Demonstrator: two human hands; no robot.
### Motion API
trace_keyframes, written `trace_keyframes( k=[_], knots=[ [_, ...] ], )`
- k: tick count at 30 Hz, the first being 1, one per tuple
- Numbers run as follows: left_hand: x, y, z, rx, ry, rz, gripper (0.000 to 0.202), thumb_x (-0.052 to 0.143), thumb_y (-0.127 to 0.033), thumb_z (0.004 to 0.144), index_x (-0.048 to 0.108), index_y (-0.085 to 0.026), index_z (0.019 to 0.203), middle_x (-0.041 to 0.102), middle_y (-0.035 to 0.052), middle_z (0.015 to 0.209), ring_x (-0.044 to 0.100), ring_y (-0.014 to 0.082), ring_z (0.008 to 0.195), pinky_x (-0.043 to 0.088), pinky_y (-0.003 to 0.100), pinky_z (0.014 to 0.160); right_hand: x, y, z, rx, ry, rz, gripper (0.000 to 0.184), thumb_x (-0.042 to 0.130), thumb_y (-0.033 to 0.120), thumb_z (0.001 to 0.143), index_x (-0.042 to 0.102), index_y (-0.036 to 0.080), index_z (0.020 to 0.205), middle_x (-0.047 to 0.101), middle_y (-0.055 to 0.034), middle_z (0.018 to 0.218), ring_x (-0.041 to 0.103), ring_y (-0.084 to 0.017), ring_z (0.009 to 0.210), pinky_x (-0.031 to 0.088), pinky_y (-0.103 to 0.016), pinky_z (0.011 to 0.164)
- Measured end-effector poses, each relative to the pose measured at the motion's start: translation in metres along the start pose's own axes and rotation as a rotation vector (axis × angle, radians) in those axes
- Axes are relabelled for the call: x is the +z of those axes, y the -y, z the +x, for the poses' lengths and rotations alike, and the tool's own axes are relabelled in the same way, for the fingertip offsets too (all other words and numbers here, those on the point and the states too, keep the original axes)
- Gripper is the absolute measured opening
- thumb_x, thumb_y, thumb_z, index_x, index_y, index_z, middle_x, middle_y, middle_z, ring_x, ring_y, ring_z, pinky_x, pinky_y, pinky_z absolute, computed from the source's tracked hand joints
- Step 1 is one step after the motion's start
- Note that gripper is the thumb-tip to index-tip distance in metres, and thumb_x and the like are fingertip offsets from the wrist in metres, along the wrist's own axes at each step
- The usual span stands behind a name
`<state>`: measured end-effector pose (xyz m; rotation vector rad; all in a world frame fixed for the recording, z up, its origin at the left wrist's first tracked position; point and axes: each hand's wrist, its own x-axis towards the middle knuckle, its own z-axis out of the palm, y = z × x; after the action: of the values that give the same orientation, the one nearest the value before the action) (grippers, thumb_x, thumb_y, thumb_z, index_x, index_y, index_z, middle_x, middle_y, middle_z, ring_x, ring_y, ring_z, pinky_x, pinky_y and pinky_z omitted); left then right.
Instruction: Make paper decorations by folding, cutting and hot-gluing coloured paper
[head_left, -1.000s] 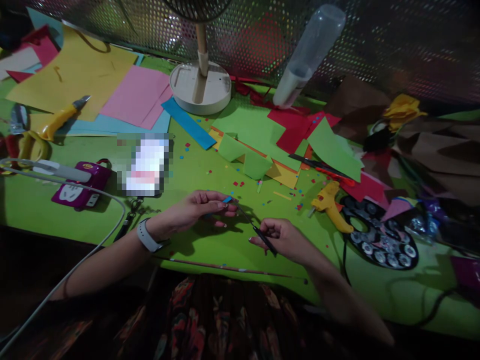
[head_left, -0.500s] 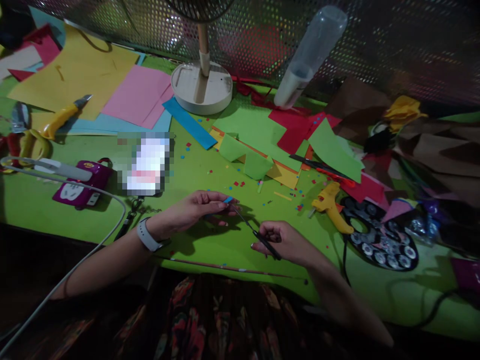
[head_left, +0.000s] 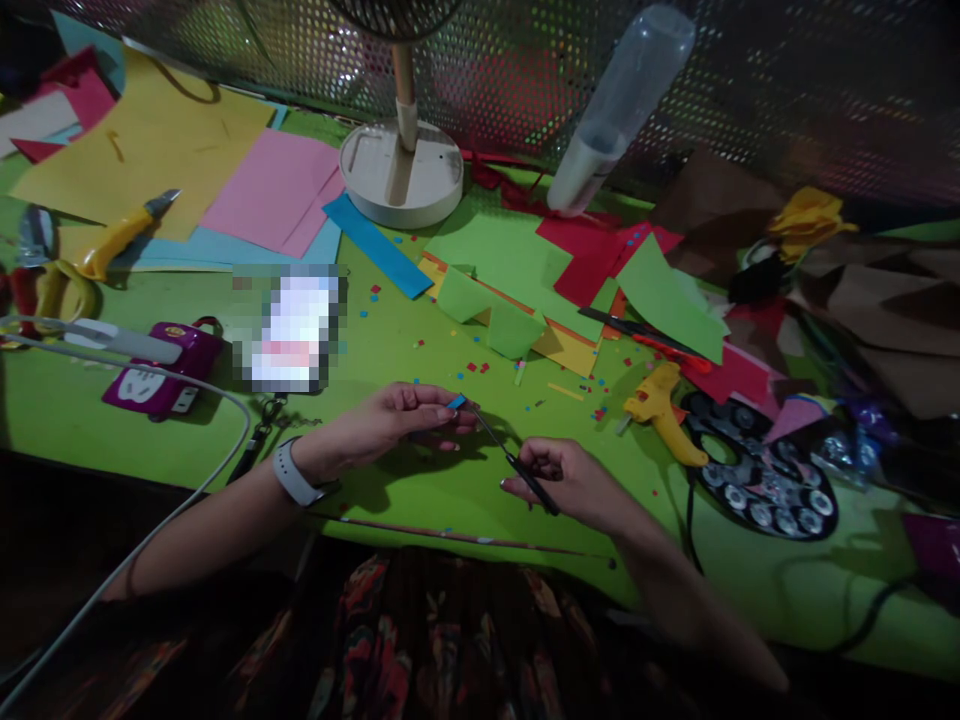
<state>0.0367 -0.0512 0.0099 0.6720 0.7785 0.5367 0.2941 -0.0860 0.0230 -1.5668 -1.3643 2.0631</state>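
Note:
Between thumb and fingers, my left hand point(head_left: 416, 412) pinches a small blue paper strip point(head_left: 457, 402) above the green table. My right hand point(head_left: 566, 480) is closed around the dark handle of a slim pair of scissors point(head_left: 519, 464), seen nearly edge-on. Their thin blades point up and left, with the tips at the blue strip beside my left fingertips. Whether the blades touch the paper is too small to tell. Tiny red and blue paper bits point(head_left: 478, 368) lie scattered on the table just beyond my hands.
A yellow glue gun point(head_left: 664, 412) and a black paint palette point(head_left: 757, 470) lie to the right. Beyond are green paper sheets point(head_left: 510, 250), a fan base point(head_left: 401, 185) and a clear bottle point(head_left: 622, 110). A phone point(head_left: 292, 330), purple power adapter point(head_left: 161, 370) and yellow cutter point(head_left: 127, 235) lie left.
The blue strip has tilted slightly in my left fingers, and the scissors have shifted very little. Both hands stay in nearly the same place.

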Motion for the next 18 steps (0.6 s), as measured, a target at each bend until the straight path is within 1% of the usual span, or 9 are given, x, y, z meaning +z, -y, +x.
trace_keyframes(
  k=[3, 8, 13, 18],
  knots=[
    [0.0007, 0.0005, -0.0002, -0.004, -0.007, -0.013, 0.018, 0.072, -0.027, 0.085, 0.074, -0.017, 0.101, 0.074, 0.0113, 0.115, 0.068, 0.0209, 0.109, 0.056, 0.030, 0.086, -0.0004, -0.0002, 0.0003, -0.003, 0.006, -0.016, 0.051, 0.087, 0.053, 0.057, 0.049, 0.020, 0.064, 0.045, 0.0073, 0.057, 0.039, -0.008, 0.054, 0.030, -0.023, 0.051],
    [0.0002, -0.0003, -0.0005, 0.005, 0.001, 0.061, 0.023, 0.069, -0.030, 0.088, 0.073, -0.016, 0.106, 0.071, 0.0131, 0.120, 0.066, 0.0220, 0.112, 0.056, 0.031, 0.087, -0.0010, -0.0025, 0.0002, -0.017, 0.018, -0.037, 0.051, 0.087, 0.054, 0.058, 0.050, 0.020, 0.065, 0.045, 0.0069, 0.057, 0.038, -0.008, 0.054, 0.028, -0.023, 0.050],
    [-0.0010, 0.0001, 0.0002, 0.005, 0.014, 0.076, 0.022, 0.068, -0.028, 0.089, 0.073, -0.017, 0.107, 0.072, 0.0124, 0.118, 0.067, 0.0201, 0.109, 0.055, 0.031, 0.088, -0.0006, -0.0019, 0.0002, -0.016, 0.019, -0.045, 0.050, 0.087, 0.053, 0.058, 0.050, 0.020, 0.065, 0.046, 0.0064, 0.057, 0.039, -0.008, 0.054, 0.027, -0.023, 0.049],
    [-0.0022, 0.0009, 0.0007, 0.008, 0.023, 0.089, 0.022, 0.066, -0.029, 0.090, 0.074, -0.017, 0.107, 0.073, 0.0116, 0.115, 0.068, 0.0184, 0.105, 0.055, 0.030, 0.088, -0.0006, -0.0011, 0.0005, -0.028, 0.017, -0.066, 0.050, 0.086, 0.056, 0.058, 0.051, 0.020, 0.064, 0.044, 0.0072, 0.056, 0.037, -0.007, 0.052, 0.027, -0.023, 0.048]
  ],
)
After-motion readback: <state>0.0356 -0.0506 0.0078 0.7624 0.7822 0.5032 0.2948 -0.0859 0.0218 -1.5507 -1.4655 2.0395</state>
